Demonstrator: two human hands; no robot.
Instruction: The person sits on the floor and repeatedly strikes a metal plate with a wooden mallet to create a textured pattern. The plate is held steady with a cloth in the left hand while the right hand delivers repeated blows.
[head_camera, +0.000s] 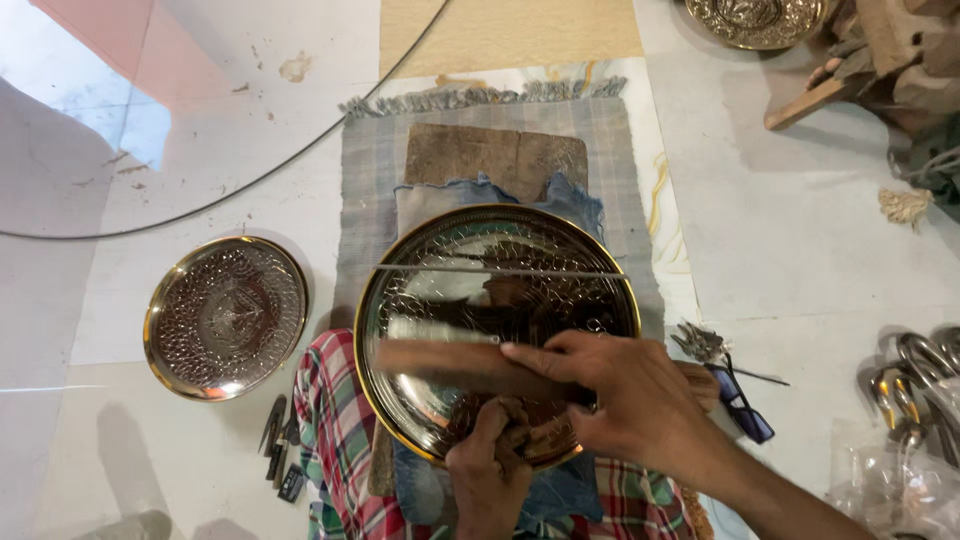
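A large round brass plate (497, 240) with an engraved, patterned face rests on blue cloth in front of me. My right hand (628, 398) lies over its lower right part and presses a wooden hammer or block (440, 360) flat across it. My left hand (488, 470) is at the plate's near rim with its fingers closed around a small dark tool or cloth; I cannot tell which. A thin straight metal rod (500, 270) lies across the plate's upper half.
A smaller engraved brass plate (226, 316) sits on the floor to the left. Small dark chisels (282, 450) lie near it. Metal punches and a blue-handled tool (735, 395) lie at right, metal rings (915, 385) farther right. Another brass plate (757, 20) and wood pieces are at top right.
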